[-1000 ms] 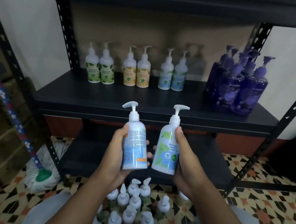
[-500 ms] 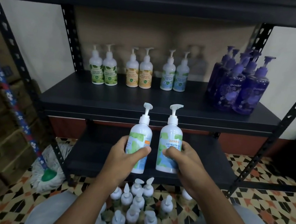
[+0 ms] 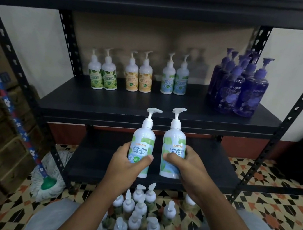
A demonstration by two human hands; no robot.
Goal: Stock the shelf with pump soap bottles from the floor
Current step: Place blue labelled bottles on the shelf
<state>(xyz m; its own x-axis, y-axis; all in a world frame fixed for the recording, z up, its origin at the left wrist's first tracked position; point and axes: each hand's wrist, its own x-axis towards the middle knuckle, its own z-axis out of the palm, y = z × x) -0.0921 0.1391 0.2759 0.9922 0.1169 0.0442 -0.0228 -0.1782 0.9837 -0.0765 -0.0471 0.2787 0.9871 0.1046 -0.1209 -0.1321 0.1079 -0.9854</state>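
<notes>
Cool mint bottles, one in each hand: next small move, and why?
Probably carry both forward and up onto the shelf, in front of the blue-label pair. The left hand and right hand each hold an upright bottle below shelf height, and that spot is bare.

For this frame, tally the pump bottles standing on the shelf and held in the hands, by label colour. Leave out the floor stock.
Green-label bottles: 2
Yellow-label bottles: 2
Blue cool mint bottles on the shelf: 2
Blue cool mint bottles in hand: 2, one in the left hand and one in the right hand
Purple bottles: cluster overlaps, at least 6
Total: at least 14
</notes>
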